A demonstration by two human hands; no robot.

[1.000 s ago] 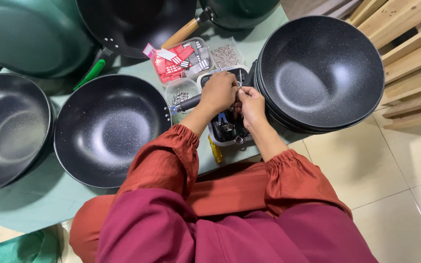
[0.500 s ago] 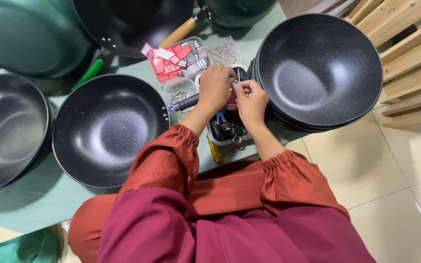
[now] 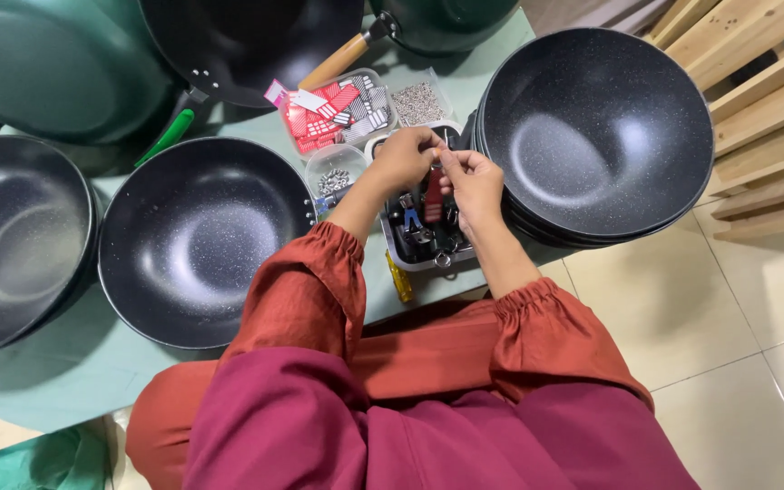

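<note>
Far left: a dark speckled wok (image 3: 15, 240) lay at the left edge of the frame, on the green worktop (image 3: 65, 372).
Upper left: a green wok (image 3: 43, 63) sat bottom up, touching the frame's top edge.
Left of centre: a second speckled wok (image 3: 197, 240) lay open side up, just beside the left forearm.
Upper centre: a clear tub of red and white cards (image 3: 333, 109) stood beside a tub of small screws (image 3: 417, 102); a smaller tub of metal bits (image 3: 335, 174) sat below them.
Left hand (image 3: 401, 159): its fingers were pressed together, pinching a small metal part (image 3: 435, 145) (too small to tell its kind).
Right hand (image 3: 472, 181): its fingers met the same part from the right, thumb and forefinger closed on it.
Below the hands: a metal tray (image 3: 428, 249) held dark tools, the part held just above it.
Right: a stack of speckled woks (image 3: 596, 132) filled the upper right, close beside the right hand.
</note>
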